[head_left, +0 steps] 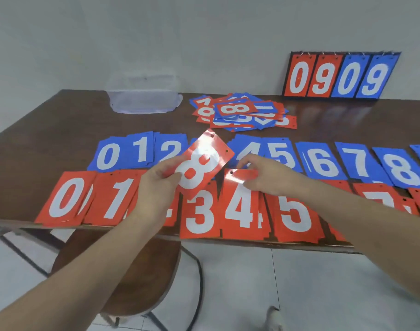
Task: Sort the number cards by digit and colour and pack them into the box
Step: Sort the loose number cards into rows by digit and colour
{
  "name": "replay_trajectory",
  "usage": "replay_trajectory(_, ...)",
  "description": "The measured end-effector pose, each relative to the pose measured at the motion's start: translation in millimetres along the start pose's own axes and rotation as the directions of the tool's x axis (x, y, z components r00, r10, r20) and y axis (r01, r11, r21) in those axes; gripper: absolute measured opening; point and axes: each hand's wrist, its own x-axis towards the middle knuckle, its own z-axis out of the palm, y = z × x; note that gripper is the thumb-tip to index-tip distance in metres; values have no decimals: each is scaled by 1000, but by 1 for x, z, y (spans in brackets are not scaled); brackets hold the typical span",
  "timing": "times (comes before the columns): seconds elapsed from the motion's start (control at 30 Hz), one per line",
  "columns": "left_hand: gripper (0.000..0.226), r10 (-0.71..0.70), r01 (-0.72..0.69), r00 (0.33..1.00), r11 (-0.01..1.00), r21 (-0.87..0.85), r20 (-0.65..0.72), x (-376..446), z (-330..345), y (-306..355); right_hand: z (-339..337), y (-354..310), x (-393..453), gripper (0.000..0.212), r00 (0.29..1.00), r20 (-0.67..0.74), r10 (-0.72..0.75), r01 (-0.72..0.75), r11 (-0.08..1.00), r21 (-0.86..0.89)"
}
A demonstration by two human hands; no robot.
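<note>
My left hand [156, 185] holds a red 8 card [201, 163] tilted above the middle of the table. My right hand [261, 174] pinches the top edge of a red card [240, 177] lying on the red 4 pile [240, 211]. Blue piles run in a far row from blue 0 [106, 156] to blue 8 [400, 168]. Red piles run along the near edge from red 0 [65, 197] to red 5 [295, 216] and further right. An unsorted heap of cards [242, 112] lies behind. A clear plastic box [144, 99] stands at the back left.
A scoreboard stand [340, 76] showing 0 9 0 9 leans against the wall at the back right. A brown wooden table [49, 130] carries everything. A brown chair [142, 283] sits under the near edge, between my arms.
</note>
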Motion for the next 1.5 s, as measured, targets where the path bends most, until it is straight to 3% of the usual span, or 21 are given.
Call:
replay_trajectory(0.1, 33, -9, 8, 1000, 1000, 30, 28, -3, -4, -2, 8, 5, -2, 37, 1000, -18, -11, 7, 979, -204)
replay_trajectory(0.2, 34, -29, 29, 999, 999, 22, 31, -3, -4, -2, 6, 10, -3, 42, 997, -46, -58, 44, 967, -252)
replay_trajectory(0.27, 36, -33, 33, 999, 999, 3, 36, -4, 1, 0, 0, 11, -4, 38, 996, -74, -54, 49, 996, -69)
replay_trajectory(0.33, 39, -34, 35, 997, 999, -15, 63, -6, 13, 4, -8, 8, -4, 32, 996, -87, 22, -1, 970, 243)
replay_trajectory(0.43, 38, -30, 29, 993, 1000, 8, 114, -8, 38, 11, -27, 6, -3, 29, 993, -51, 108, -45, 732, 680)
replay_trajectory(0.47, 36, -29, 28, 991, 1000, 9, 133, -8, 48, 13, -34, 8, -4, 29, 992, -61, 115, -29, 652, 758)
replay_trajectory(0.53, 34, -34, 36, 983, 999, -8, 179, -9, 70, 17, -46, 18, -8, 26, 985, -118, 126, 17, 607, 795)
replay_trajectory(0.8, 17, -41, 31, 930, 999, 32, 365, -7, 156, 24, -108, 115, -52, 19, 946, -178, 272, -104, 773, 626)
replay_trajectory(1.17, 18, 9, -146, 834, 968, 205, 551, -6, 274, 35, -151, 246, -149, 14, 832, -272, 484, -343, 833, 434)
replay_trajectory(1.37, 21, 16, -196, 803, 951, 238, 596, -6, 322, 35, -146, 289, -181, 19, 815, -284, 505, -461, 862, 208)
replay_trajectory(1.5, 19, 59, -253, 798, 936, 244, 600, -4, 345, 36, -135, 305, -186, 21, 816, -335, 471, -451, 881, 141)
